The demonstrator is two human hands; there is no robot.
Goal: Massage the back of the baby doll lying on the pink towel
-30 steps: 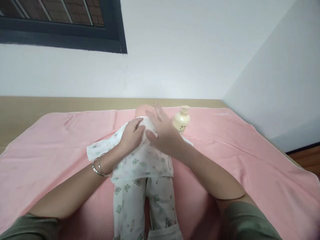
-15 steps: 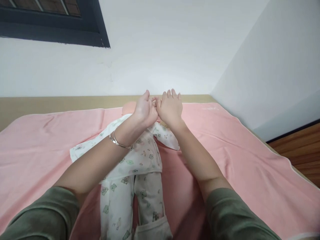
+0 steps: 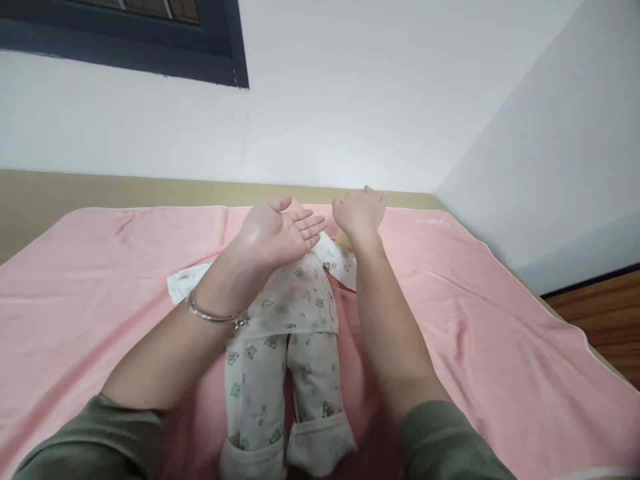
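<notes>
My left hand (image 3: 283,233) is held palm up over the top of a baby-sized figure, fingers stretched out and nothing in it. My right hand (image 3: 361,212) is to its right, back towards me and bent at the wrist; its fingers curl away and are mostly hidden. Below them lies the figure in a white printed top (image 3: 295,300) and matching trousers (image 3: 265,380) with turned-up cuffs. Its head is mostly hidden behind my left hand. A small tan thing (image 3: 344,240) shows just below my right hand; I cannot make out what it is.
A pink cloth (image 3: 450,280) with some creases covers the surface. Behind it runs a tan edge (image 3: 125,193) along the white wall (image 3: 340,100). A dark window frame (image 3: 220,47) is at the upper left, and a wood-grain panel (image 3: 600,307) at the right.
My hands were together and have moved apart. The left has turned palm up and come nearer; the right has shifted right and its fingers have bent. The view has shifted slightly.
</notes>
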